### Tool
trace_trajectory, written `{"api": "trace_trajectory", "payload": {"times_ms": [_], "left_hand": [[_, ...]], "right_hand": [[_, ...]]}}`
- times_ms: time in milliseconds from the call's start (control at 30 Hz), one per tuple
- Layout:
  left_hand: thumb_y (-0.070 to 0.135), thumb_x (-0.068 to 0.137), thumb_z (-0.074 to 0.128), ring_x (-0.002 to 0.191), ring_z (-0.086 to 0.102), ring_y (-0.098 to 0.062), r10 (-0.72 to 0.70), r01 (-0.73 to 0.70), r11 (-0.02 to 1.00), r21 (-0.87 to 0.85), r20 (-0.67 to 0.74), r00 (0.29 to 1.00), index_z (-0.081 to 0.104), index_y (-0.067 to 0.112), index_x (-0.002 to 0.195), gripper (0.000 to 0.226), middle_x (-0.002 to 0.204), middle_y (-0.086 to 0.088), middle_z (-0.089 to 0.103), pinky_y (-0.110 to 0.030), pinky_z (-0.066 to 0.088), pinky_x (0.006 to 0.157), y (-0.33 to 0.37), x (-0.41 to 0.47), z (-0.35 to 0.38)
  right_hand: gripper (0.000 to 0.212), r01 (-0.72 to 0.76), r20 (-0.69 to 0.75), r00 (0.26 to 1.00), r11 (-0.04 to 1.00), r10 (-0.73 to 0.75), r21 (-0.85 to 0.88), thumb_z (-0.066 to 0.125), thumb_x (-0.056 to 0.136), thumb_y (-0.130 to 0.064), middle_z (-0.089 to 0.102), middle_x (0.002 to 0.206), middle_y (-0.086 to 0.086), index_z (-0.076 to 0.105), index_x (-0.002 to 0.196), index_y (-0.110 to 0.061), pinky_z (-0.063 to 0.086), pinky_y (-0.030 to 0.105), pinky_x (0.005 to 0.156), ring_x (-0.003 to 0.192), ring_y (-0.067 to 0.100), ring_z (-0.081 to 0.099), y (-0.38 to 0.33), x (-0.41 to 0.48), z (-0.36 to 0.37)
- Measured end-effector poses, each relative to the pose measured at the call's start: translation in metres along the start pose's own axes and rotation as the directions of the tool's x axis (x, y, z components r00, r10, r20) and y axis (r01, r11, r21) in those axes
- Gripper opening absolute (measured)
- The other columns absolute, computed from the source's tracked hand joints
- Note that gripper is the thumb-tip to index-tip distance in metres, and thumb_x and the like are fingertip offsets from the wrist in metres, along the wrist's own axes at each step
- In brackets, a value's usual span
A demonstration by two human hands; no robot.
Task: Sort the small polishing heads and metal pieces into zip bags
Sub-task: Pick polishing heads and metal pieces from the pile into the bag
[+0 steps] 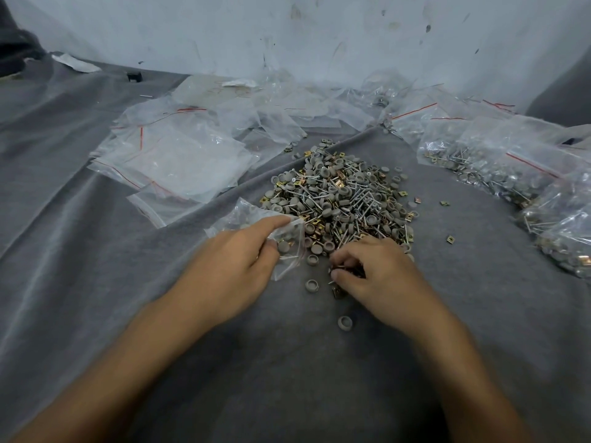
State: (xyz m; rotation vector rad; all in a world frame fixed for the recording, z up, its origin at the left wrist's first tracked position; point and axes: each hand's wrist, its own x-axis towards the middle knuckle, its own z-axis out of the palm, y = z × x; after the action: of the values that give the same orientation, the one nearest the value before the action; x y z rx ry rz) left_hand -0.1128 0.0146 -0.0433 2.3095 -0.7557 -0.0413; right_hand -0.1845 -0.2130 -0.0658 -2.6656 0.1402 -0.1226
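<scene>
A heap of small grey polishing heads, thin metal pins and brass-coloured clips (342, 196) lies on the grey cloth (96, 251) in front of me. My left hand (233, 260) holds a small clear zip bag (281, 241) open at the heap's near left edge; a few grey heads and a clip lie inside it. My right hand (374, 276) is curled at the heap's near edge, its fingertips pinching several metal pins. Loose grey heads (311, 285) and a brass clip (337, 292) lie between and below the hands.
Empty zip bags with red seals (172, 158) lie spread at the left and back. Filled bags (499, 167) are stacked along the right side. A stained white wall (319, 36) closes the back. A small black object (133, 75) sits at the far left.
</scene>
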Motion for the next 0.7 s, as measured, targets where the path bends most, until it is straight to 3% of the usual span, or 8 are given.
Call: {"api": "trace_trajectory", "payload": {"times_ms": [133,267,400,467,567,633,700], "left_hand": [[0.028,0.104,0.041,0.087,0.064,-0.012,0.003,-0.003,1.000,0.012,0.002,1.000,0.049,0.040,0.145,0.043,0.090,0.008,0.072,-0.036,0.050,0.081,0.001,0.000,0.000],[0.027,0.105,0.042,0.086,0.064,-0.012,-0.001,0.001,1.000,0.010,0.014,1.000,0.050,0.040,0.145,0.043,0.089,0.007,0.072,-0.036,0.049,0.081,0.002,0.000,0.001],[0.026,0.105,0.043,0.094,0.064,-0.014,-0.005,0.005,1.000,0.011,0.007,1.000,0.050,0.037,0.146,0.043,0.099,0.006,0.073,-0.032,0.048,0.081,0.003,0.000,0.001],[0.026,0.105,0.043,0.093,0.064,-0.014,-0.006,0.005,1.000,0.010,0.011,1.000,0.050,0.038,0.146,0.043,0.099,0.006,0.073,-0.034,0.049,0.082,0.003,0.000,0.001],[0.026,0.105,0.043,0.096,0.064,-0.015,-0.009,0.009,1.000,0.011,0.013,1.000,0.050,0.038,0.146,0.044,0.101,0.005,0.073,-0.034,0.049,0.083,0.004,0.000,0.001],[0.027,0.104,0.043,0.098,0.064,-0.017,-0.010,0.010,1.000,0.019,0.013,1.000,0.050,0.038,0.146,0.044,0.103,0.003,0.073,-0.036,0.049,0.086,0.003,0.000,0.001],[0.027,0.104,0.043,0.099,0.065,-0.019,-0.011,0.011,1.000,0.017,0.016,1.000,0.049,0.038,0.146,0.044,0.105,0.001,0.073,-0.038,0.050,0.087,0.003,0.000,0.000]], "right_hand": [[0.017,0.016,0.003,1.000,0.992,-0.016,-0.125,0.061,0.097,-0.040,0.049,0.100,-0.015,0.068,0.112,-0.037,0.034,0.031,0.083,0.101,0.010,0.040,-0.009,0.003,0.002],[0.005,0.011,0.004,1.000,0.997,-0.010,-0.082,0.061,0.098,-0.035,0.043,0.098,-0.018,0.061,0.103,-0.036,0.032,0.029,0.083,0.101,0.009,0.038,-0.015,0.003,0.003],[0.010,0.042,-0.001,0.999,0.996,-0.042,-0.079,0.061,0.098,-0.031,0.045,0.097,-0.020,0.053,0.096,-0.037,0.030,0.028,0.082,0.101,0.010,0.041,-0.014,0.001,0.005],[0.009,0.052,-0.053,0.997,0.998,-0.050,0.029,0.062,0.098,-0.029,0.049,0.097,-0.019,0.057,0.096,-0.036,0.035,0.025,0.080,0.099,0.006,0.046,-0.014,0.000,0.005],[0.011,0.055,-0.075,0.997,0.910,-0.027,0.410,0.064,0.098,-0.023,0.062,0.088,-0.014,0.065,0.096,-0.033,0.044,0.019,0.070,0.086,0.005,0.060,-0.021,-0.002,0.001],[0.014,0.066,-0.036,0.998,0.812,-0.055,0.580,0.064,0.099,-0.018,0.067,0.088,-0.006,0.067,0.097,-0.031,0.050,0.030,0.066,0.080,0.014,0.063,-0.027,-0.003,-0.003],[0.015,0.086,-0.013,0.995,0.750,-0.103,0.656,0.063,0.099,-0.011,0.068,0.090,0.005,0.068,0.097,-0.025,0.050,0.032,0.067,0.079,0.020,0.062,-0.032,-0.003,-0.004]]}}
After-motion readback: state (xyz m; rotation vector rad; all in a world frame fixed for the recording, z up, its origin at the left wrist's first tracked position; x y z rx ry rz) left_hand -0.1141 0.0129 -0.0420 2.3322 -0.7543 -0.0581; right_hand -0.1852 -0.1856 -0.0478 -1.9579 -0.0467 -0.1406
